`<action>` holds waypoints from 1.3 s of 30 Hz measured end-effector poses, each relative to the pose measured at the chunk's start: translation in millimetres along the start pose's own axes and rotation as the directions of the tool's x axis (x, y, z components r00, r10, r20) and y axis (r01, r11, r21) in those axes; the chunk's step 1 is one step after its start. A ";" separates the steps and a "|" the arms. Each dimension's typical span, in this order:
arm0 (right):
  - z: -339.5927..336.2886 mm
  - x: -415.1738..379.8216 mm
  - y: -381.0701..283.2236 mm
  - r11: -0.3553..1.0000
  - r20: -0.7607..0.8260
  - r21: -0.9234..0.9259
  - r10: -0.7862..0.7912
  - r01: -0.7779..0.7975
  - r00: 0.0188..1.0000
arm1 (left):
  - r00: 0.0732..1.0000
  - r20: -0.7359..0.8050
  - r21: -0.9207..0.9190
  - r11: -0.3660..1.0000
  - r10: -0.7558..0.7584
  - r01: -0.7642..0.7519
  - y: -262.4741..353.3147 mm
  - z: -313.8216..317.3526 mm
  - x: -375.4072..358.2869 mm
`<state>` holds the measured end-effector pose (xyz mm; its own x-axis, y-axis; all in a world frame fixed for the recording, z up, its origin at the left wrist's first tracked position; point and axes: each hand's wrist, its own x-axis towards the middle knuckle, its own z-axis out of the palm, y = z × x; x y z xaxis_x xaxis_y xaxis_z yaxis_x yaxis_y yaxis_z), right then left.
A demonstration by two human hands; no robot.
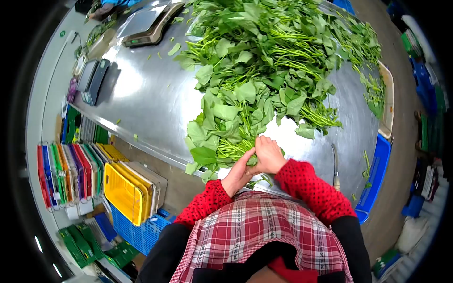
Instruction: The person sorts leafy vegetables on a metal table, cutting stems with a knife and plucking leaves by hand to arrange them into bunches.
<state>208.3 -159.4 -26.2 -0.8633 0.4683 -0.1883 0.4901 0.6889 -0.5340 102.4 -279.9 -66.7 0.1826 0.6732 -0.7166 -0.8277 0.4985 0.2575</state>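
At the table's near edge, my left hand (239, 173) and my right hand (268, 156) meet, closed around the stems of a bunch of leafy greens (226, 125). Its broad leaves spread away to the left and lie against the large heap of leafy greens (283, 52) behind. Long pale-green stems show in that heap. My fingers partly hide the stem ends. A few cut stems lie just below my hands. To the right of my right hand, a sickle (336, 165) with a light handle lies on the metal table (146, 89).
Two weighing scales, a larger one (151, 23) and a smaller one (93, 81), stand on the left. Below the table are yellow crates (123, 193), a blue crate (137, 226) and a rack of coloured clipboards (71, 174). A blue bin (375, 179) adjoins the right edge.
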 end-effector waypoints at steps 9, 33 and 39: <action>37.3 -6.3 -4.0 0.985 -0.293 -0.171 -0.073 0.023 0.953 | 0.682 0.668 0.587 -0.774 0.298 -0.237 64.3 63.1 -65.4; -46.0 -152.5 3.0 0.960 -0.891 0.278 0.268 -0.028 0.366 | 0.953 0.303 0.952 0.036 -0.007 -0.303 136.4 164.9 -32.5; -59.9 -151.9 11.8 0.975 -0.920 0.194 0.145 0.104 0.364 | 0.976 0.194 0.953 0.257 -0.102 -0.163 141.2 151.1 -40.5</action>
<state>352.4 -189.2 45.5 -0.1324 0.7791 0.6128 0.3647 0.6132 -0.7007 58.3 -154.3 96.6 0.3657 0.7118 -0.5997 0.2632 0.5389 0.8002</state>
